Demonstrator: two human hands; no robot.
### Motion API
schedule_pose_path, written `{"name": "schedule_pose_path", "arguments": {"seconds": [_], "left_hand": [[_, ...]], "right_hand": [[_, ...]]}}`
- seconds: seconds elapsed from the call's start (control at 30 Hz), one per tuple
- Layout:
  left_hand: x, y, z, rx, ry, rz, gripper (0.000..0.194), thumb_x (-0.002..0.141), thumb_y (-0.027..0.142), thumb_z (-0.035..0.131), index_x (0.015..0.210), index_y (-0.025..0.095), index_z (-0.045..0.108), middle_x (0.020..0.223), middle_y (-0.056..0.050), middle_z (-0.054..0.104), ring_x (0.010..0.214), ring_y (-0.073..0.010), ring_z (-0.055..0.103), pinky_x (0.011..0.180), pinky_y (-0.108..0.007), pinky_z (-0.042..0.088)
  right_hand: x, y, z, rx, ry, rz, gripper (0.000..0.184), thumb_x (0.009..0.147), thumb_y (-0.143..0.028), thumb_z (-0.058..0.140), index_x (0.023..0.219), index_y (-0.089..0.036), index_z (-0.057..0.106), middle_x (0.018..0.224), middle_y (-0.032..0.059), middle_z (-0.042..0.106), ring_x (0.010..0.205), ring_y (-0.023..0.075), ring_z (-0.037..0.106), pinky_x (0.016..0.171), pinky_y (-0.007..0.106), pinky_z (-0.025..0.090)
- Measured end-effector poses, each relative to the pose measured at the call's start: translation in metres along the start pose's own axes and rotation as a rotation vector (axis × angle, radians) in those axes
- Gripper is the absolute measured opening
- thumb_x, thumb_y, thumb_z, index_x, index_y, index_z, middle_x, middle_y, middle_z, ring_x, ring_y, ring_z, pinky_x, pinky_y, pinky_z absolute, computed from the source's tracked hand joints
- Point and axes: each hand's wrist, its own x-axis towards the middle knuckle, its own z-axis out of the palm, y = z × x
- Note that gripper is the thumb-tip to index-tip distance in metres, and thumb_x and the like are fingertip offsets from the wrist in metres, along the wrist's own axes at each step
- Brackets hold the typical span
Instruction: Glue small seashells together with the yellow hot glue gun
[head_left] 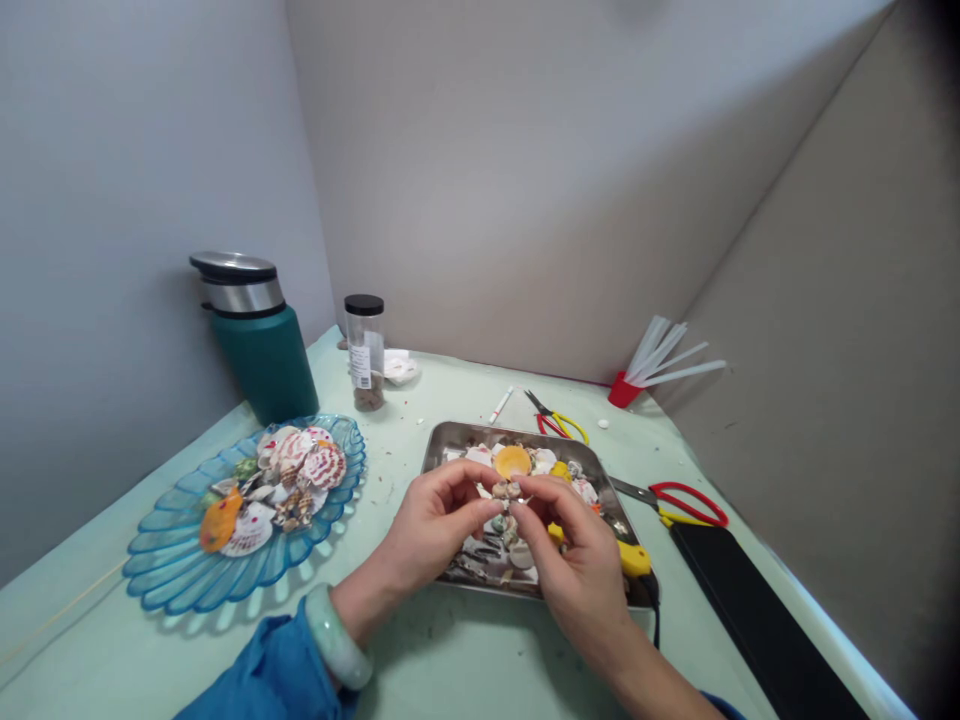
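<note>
My left hand (444, 515) and my right hand (571, 545) meet above a metal tray (450, 432). Between their thumbs and fingertips both pinch a small brownish shell piece (506, 490); whether it is one shell or several joined, I cannot tell. Below my hands the tray holds many shells, among them a round orange-yellow shell (513, 461). A yellow tool handle (634, 558), perhaps a glue gun's, sticks out beside my right hand, its other end hidden. Part of the tray is covered by my hands.
A blue scalloped plate (169, 560) of shells stands at left, with a teal bottle (266, 360) and a clear jar (366, 355) behind. Scissors (686, 503) and a black flat object (739, 600) lie right. Smaller scissors (556, 420) and a red cup of glue sticks (624, 390) sit farther back.
</note>
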Motion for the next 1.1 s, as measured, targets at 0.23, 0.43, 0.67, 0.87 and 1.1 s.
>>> {"name": "schedule_pose_path", "arguments": {"seconds": [0.23, 0.43, 0.67, 0.87, 1.1], "left_hand": [[-0.0001, 0.0024, 0.0005, 0.021, 0.007, 0.003, 0.019, 0.074, 0.024, 0.069, 0.088, 0.013, 0.065, 0.068, 0.001, 0.058, 0.052, -0.0077, 0.049, 0.049, -0.019, 0.042], [-0.0006, 0.0016, 0.0018, 0.041, 0.026, -0.019, 0.024, 0.075, 0.025, 0.069, 0.095, 0.013, 0.063, 0.064, 0.003, 0.057, 0.052, -0.0076, 0.049, 0.05, -0.019, 0.04], [0.0003, -0.0029, 0.0012, -0.064, -0.01, -0.036, 0.029, 0.074, 0.025, 0.07, 0.098, 0.017, 0.056, 0.056, 0.007, 0.049, 0.049, -0.0064, 0.045, 0.049, -0.018, 0.035], [0.0012, 0.0007, 0.003, -0.072, 0.034, -0.022, 0.022, 0.072, 0.029, 0.072, 0.079, 0.015, 0.056, 0.068, 0.003, 0.054, 0.054, -0.0073, 0.047, 0.049, -0.019, 0.04], [0.0009, 0.003, 0.0041, -0.057, 0.06, -0.06, 0.024, 0.069, 0.032, 0.073, 0.07, 0.014, 0.057, 0.058, 0.005, 0.053, 0.046, -0.0062, 0.046, 0.045, -0.018, 0.037]], "right_hand": [[-0.0008, 0.0009, 0.0002, 0.002, 0.002, 0.014, 0.016, 0.087, -0.015, 0.058, 0.101, -0.021, 0.062, 0.092, 0.0026, 0.064, 0.071, 0.0139, 0.059, 0.066, 0.026, 0.048], [0.0003, 0.0002, 0.0017, -0.005, 0.012, 0.041, 0.016, 0.087, -0.017, 0.057, 0.102, -0.021, 0.062, 0.093, 0.0035, 0.064, 0.071, 0.0145, 0.059, 0.064, 0.026, 0.048], [-0.0011, -0.0015, 0.002, -0.037, 0.064, 0.011, 0.018, 0.087, -0.016, 0.058, 0.103, -0.022, 0.061, 0.095, 0.0035, 0.064, 0.075, 0.015, 0.061, 0.065, 0.026, 0.049], [-0.0006, -0.0015, 0.001, -0.064, 0.087, -0.025, 0.019, 0.087, -0.014, 0.057, 0.104, -0.021, 0.06, 0.094, 0.0035, 0.064, 0.073, 0.0147, 0.06, 0.064, 0.026, 0.049], [-0.0007, -0.0013, -0.0004, -0.075, 0.056, -0.039, 0.019, 0.088, -0.014, 0.055, 0.104, -0.021, 0.059, 0.098, 0.0058, 0.063, 0.078, 0.0168, 0.061, 0.067, 0.029, 0.05]]}}
